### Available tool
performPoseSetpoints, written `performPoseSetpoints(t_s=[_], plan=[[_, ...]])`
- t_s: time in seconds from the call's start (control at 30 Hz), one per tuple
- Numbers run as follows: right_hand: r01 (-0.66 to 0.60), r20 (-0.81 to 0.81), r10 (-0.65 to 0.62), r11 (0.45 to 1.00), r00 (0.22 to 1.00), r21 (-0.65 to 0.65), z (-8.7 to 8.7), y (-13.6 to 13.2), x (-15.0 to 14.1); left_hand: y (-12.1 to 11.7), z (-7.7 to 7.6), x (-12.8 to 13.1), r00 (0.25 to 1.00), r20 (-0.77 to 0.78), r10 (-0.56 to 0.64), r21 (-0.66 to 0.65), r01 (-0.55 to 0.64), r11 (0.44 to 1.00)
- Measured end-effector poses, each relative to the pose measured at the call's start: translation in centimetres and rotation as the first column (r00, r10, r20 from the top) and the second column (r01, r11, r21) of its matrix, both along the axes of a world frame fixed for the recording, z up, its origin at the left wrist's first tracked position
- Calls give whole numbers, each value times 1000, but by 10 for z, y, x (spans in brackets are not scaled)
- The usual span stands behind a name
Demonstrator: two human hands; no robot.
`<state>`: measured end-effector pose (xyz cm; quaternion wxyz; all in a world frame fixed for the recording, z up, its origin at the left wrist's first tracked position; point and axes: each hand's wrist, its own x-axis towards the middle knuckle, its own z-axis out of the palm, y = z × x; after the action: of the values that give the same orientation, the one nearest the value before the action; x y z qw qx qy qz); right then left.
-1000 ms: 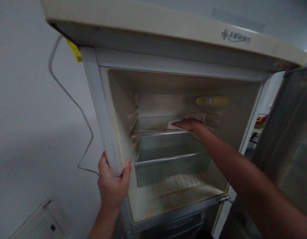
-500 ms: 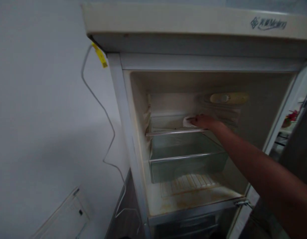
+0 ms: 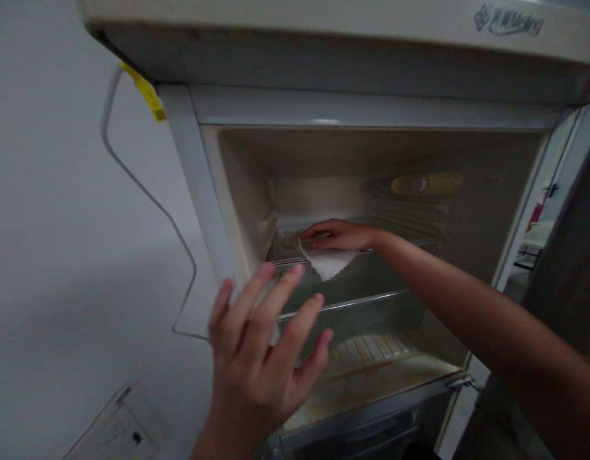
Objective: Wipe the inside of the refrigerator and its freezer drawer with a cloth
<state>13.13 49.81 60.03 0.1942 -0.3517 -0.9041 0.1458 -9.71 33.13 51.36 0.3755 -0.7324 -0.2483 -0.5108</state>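
Observation:
Inside the open fridge (image 3: 218,105), my right hand (image 3: 340,235) is closed on a thin white cloth (image 3: 327,262). One pointed corner of the cloth hangs down over the front edge of the upper shelf (image 3: 290,260). My left hand (image 3: 261,348) is raised in front of the fridge opening with its fingers spread, holding nothing. It hides the left part of the lower shelf and part of the greenish clear drawer (image 3: 371,322).
A lamp cover (image 3: 426,184) sticks out from the upper right inner wall. Brown stains mark the fridge floor (image 3: 366,380). A grey cord (image 3: 149,191) with a yellow tag (image 3: 149,96) runs down the left wall. The fridge door (image 3: 563,255) stands open at right.
My left hand has come into view, fingers spread. My right hand has moved left and forward along the upper shelf, and the cloth now hangs over its edge. The view has moved closer.

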Motion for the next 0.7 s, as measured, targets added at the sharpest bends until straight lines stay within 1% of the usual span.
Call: performPoseSetpoints(t_s=[0.03, 0.1, 0.13, 0.17, 0.2, 0.3, 0.4, 0.47, 0.6, 0.7], plan=[[98, 22, -99, 995, 995, 30, 0, 3, -2, 11, -3, -9, 995, 91, 33, 13, -35, 999], [304, 118, -309, 951, 944, 60, -2, 12, -5, 30, -14, -22, 978, 196, 72, 5, -74, 997], [372, 173, -376, 927, 910, 57, -4, 16, -6, 37, -20, -26, 976, 206, 77, 4, -79, 997], [408, 219, -407, 912, 887, 43, -6, 19, -8, 44, -26, -28, 976, 202, 76, 11, -80, 997], [415, 245, -408, 909, 879, 27, -9, 21, -12, 49, -31, -29, 977, 198, 77, 22, -83, 996], [333, 255, -324, 943, 911, 10, -15, 20, -30, 57, -40, -28, 967, 245, 67, 14, -72, 997], [236, 242, -234, 972, 942, 22, -17, 19, -51, 59, -45, -27, 924, 379, 49, -104, -10, 995], [163, 246, -169, 986, 954, 45, -17, 24, -63, 59, -48, -27, 896, 441, 58, -160, 15, 987], [10, 333, -45, 994, 942, 106, -15, 51, -88, 61, -54, -29, 901, 427, 79, -156, -13, 988], [-44, 345, 7, 994, 938, 98, -14, 78, -105, 62, -55, -30, 910, 410, 62, -158, 4, 987]])
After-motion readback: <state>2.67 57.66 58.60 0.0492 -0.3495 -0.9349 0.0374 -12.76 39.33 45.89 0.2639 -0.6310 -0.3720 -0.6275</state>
